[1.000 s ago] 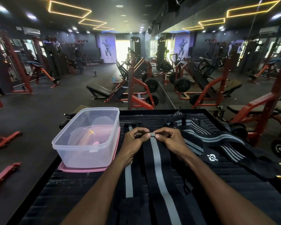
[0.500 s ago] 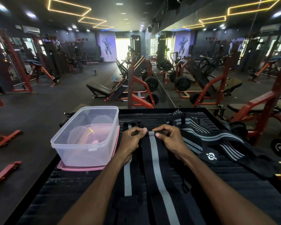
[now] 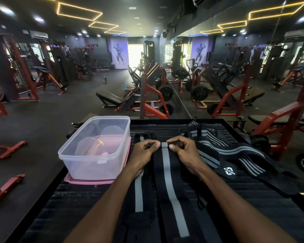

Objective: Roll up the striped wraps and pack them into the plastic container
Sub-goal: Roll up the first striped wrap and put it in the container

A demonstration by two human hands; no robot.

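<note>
the left hand (image 3: 144,153) and right hand (image 3: 184,151) pinch the far end of a striped wrap (image 3: 167,174) mid-surface, starting its roll; next, tight even turns. the plastic container (image 3: 95,148) waits at the left edge.

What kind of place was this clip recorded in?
A gym, almost certainly: red-framed weight machines loaded with black plates fill the floor, a padded bench stands nearby, and a bodybuilder poster hangs on the far wall.

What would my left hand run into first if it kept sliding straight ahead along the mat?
Probably only more of the left wrap under the left hand, then bare mat. The container sits off to its left, though depth is uncertain.
</note>
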